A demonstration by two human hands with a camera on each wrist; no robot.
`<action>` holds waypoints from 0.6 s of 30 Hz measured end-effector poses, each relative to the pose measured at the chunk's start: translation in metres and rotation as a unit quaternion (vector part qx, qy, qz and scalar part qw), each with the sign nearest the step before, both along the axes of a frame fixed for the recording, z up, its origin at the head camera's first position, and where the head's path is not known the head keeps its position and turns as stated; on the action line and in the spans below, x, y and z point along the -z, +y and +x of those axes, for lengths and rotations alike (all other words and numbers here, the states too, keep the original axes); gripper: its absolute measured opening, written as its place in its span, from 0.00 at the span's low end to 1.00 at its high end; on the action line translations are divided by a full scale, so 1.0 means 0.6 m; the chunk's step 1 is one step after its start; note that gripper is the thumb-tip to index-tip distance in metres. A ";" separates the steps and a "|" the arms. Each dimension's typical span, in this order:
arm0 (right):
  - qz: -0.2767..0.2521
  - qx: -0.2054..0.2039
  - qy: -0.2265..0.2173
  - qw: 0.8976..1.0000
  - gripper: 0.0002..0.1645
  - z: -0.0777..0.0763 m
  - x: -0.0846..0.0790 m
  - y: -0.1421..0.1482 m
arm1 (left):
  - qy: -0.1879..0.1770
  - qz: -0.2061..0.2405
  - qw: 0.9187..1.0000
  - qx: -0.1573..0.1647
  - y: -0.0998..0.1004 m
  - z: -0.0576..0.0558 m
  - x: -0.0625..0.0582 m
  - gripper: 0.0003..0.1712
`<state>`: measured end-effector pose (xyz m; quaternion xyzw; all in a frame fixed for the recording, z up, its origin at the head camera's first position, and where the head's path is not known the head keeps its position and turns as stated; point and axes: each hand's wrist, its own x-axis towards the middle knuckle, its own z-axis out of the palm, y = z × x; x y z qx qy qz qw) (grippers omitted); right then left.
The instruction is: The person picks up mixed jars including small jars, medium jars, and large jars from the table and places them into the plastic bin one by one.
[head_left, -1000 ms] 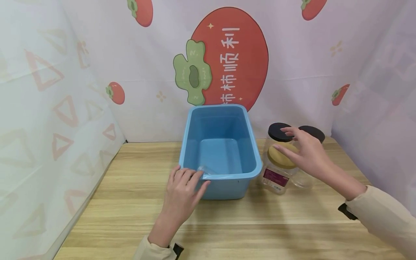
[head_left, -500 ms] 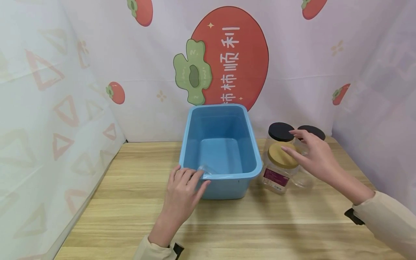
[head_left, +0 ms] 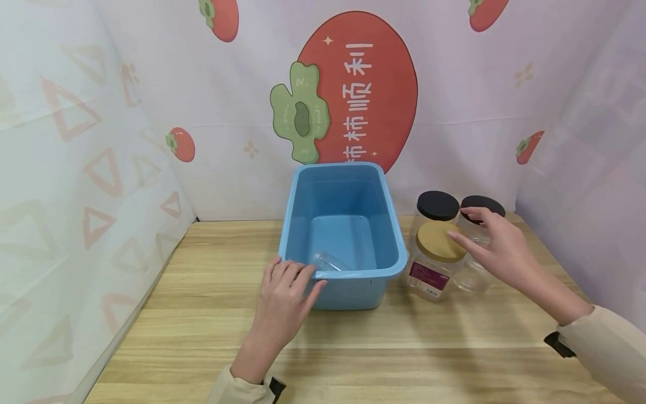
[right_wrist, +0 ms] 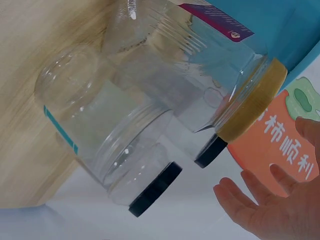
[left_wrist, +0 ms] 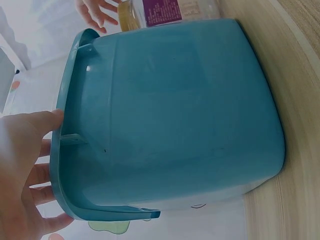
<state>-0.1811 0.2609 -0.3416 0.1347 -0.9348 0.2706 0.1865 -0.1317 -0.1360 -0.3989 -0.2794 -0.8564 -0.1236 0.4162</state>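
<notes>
My left hand [head_left: 282, 297] grips the near left rim of a blue plastic bin [head_left: 343, 292], thumb outside and fingers over the edge. Inside, behind that rim, lies a clear plastic container [head_left: 330, 262], partly hidden. My right hand [head_left: 504, 247] is held with fingers apart and nothing between them, beside the gold lid [head_left: 439, 241] of a clear plastic jar [head_left: 426, 280]. Behind are two clear jars with black lids [head_left: 437, 205]; the hand covers part of the right one. In the right wrist view the fingers lie beyond the gold lid [right_wrist: 255, 100].
A clear round-based vessel [head_left: 471, 278] stands right of the gold-lidded jar, partly hidden. The jars stand close together, right beside the bin. Behind the wooden table [head_left: 212, 314] hangs a white cloth [head_left: 242, 73] with red fruit prints; cloth also flanks both sides.
My right hand has drawn back to the right, away from the left black lid. The clear container in the bin shows more and has shifted slightly right. My left hand has stayed put.
</notes>
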 end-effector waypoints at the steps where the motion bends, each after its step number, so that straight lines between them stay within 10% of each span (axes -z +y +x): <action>1: 0.000 0.001 0.000 1.000 0.36 0.000 0.001 0.002 | -0.001 0.000 1.000 0.001 0.000 0.000 0.000 0.31; 11: -0.002 0.012 0.001 1.000 0.36 -0.002 0.017 0.021 | -0.007 0.001 1.000 0.007 -0.003 0.000 -0.001 0.19; 18: 0.005 0.024 -0.004 1.000 0.37 -0.002 0.030 0.036 | -0.002 0.002 1.000 0.006 -0.002 0.000 -0.001 0.27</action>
